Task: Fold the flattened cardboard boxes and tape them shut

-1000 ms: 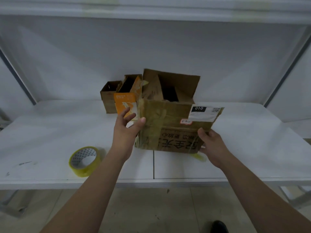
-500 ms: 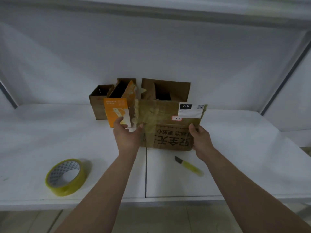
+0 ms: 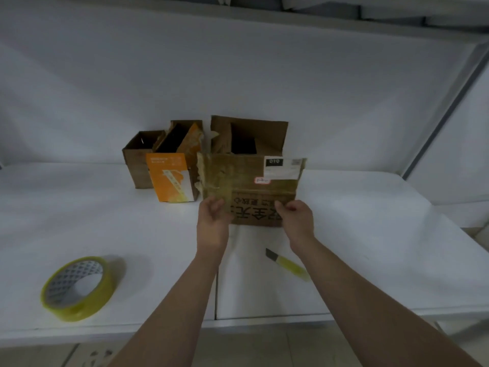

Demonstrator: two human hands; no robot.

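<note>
Fingers (image 3: 282,206) (left (image 3: 213,223), right (image 3: 297,218)) around flattened box (image 3: 246,178)

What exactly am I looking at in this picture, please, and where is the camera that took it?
There is no machine here: a person works with bare hands. A wide-angle camera worn on their head looks forward and down, so both forearms reach in from below. The right hand pinches the lower edge of a flattened brown cardboard box with a white label, held upright. The left hand is at its lower left corner; blur hides its grip. On the white table lie a roll of yellowish clear tape at the left and a yellow utility knife between the forearms. Behind stand an orange and white carton, a small open brown box and a larger open brown box.
</note>
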